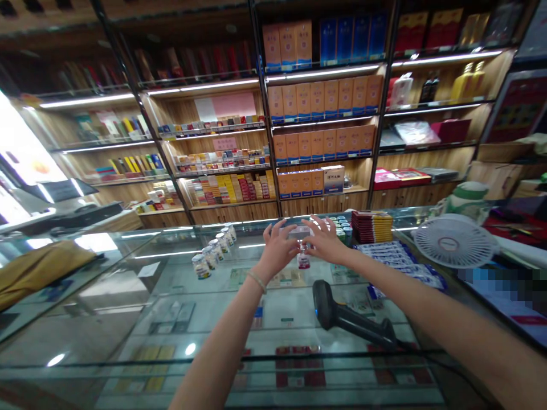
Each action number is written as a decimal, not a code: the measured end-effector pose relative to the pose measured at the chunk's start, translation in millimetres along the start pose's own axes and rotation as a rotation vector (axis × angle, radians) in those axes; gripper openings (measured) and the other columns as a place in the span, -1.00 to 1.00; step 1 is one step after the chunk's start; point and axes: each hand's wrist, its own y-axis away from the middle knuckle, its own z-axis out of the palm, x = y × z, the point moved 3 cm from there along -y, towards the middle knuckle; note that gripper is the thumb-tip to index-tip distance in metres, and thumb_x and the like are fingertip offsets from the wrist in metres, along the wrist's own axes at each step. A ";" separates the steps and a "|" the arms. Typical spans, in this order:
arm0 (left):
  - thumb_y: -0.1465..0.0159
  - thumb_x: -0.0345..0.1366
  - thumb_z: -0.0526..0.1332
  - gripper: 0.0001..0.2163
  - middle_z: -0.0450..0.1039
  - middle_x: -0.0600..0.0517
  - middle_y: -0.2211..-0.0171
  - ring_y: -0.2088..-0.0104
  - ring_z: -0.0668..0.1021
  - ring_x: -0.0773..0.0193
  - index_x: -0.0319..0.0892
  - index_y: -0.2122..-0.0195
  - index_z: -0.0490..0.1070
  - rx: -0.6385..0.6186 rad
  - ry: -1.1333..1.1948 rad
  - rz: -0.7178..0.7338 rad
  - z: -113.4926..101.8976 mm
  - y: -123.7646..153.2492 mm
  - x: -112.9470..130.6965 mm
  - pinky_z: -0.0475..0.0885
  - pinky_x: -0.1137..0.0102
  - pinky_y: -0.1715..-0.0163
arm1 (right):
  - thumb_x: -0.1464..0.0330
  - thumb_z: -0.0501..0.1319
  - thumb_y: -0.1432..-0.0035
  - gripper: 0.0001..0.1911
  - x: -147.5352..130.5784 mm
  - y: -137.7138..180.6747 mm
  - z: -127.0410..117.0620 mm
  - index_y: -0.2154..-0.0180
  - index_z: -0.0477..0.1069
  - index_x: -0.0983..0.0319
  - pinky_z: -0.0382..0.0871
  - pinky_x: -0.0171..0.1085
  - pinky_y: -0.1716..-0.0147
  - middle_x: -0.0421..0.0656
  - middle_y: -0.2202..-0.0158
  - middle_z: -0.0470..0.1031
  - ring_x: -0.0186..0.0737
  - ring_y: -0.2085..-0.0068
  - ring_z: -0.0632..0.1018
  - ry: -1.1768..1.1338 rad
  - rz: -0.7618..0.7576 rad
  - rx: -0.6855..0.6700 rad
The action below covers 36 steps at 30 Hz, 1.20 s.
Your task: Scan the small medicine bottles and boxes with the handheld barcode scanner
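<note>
The fingers of both hands are closing around a small clear container (298,232), which seems to be a little plastic box, though blur is hiding its exact shape. The left hand (278,248) is pinching one side of it between thumb and forefinger, its other fingers fanning upward and apart. The right hand (327,239) is gripping the opposite side the same way, palm facing inward and spare fingers spreading loosely. The container is hanging between the fingertips, clear of the glass counter (128,296). Directly beneath the fingers a red-labelled jar (303,261) is standing on the glass. Both forearms are stretching well forward and converging, the left wrist wearing a pale bracelet (256,280). Left of the fingers a row of small jars (213,251) is running diagonally. Just beyond the right fingers green-capped tins (342,226) are sitting, with a stack of dark red packs (371,226) further right. Under the right forearm a black barcode scanner (342,314) is lying, and a white fan (455,242) is standing far right
</note>
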 end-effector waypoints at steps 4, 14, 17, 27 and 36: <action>-0.22 -0.24 0.36 -0.97 0.41 0.08 -0.22 -0.35 0.18 -0.07 0.04 0.30 0.59 0.010 0.053 0.007 7.4 -5.8 14.0 -0.04 -0.14 -0.29 | 0.15 0.33 -0.18 -0.80 12.1 19.6 -7.9 0.16 0.60 0.02 -0.21 0.32 -0.30 -0.10 -0.42 0.11 0.17 -0.42 0.02 -0.017 0.045 0.023; -0.24 -0.22 0.35 -0.96 0.41 0.11 -0.22 -0.33 0.21 -0.06 0.06 0.28 0.58 0.068 0.117 0.029 23.0 -11.4 32.7 0.02 -0.10 -0.26 | 0.14 0.31 -0.20 -0.77 30.3 48.4 -12.3 0.12 0.59 0.00 -0.26 0.31 -0.31 -0.14 -0.42 0.12 0.18 -0.42 0.01 -0.010 0.073 0.122; -0.26 -0.21 0.33 -0.95 0.42 0.10 -0.21 -0.32 0.22 -0.04 0.06 0.25 0.58 0.105 0.129 0.026 28.3 -7.9 35.6 0.05 -0.06 -0.26 | 0.12 0.29 -0.21 -0.76 32.9 53.6 -11.1 0.11 0.58 -0.01 -0.26 0.29 -0.31 -0.15 -0.42 0.11 0.16 -0.42 0.01 0.001 0.063 0.161; -0.27 -0.09 0.32 -0.78 0.33 0.02 -0.26 -0.33 0.19 -0.04 0.05 0.09 0.54 0.131 0.138 -0.087 36.9 4.8 39.9 0.14 -0.02 -0.26 | 0.11 0.26 -0.25 -0.72 33.9 63.2 1.3 0.03 0.56 -0.03 -0.27 0.22 -0.31 -0.12 -0.39 0.17 0.11 -0.40 0.05 0.010 0.097 0.248; -0.15 0.01 0.40 -0.74 0.27 -0.05 -0.30 -0.33 0.19 -0.17 0.02 0.21 0.60 0.019 0.142 -0.182 54.2 15.0 40.0 0.08 -0.14 -0.26 | 0.10 0.21 -0.28 -0.69 32.1 66.7 1.8 -0.02 0.55 -0.05 -0.24 0.19 -0.30 -0.13 -0.40 0.17 0.15 -0.39 0.06 0.041 0.137 0.206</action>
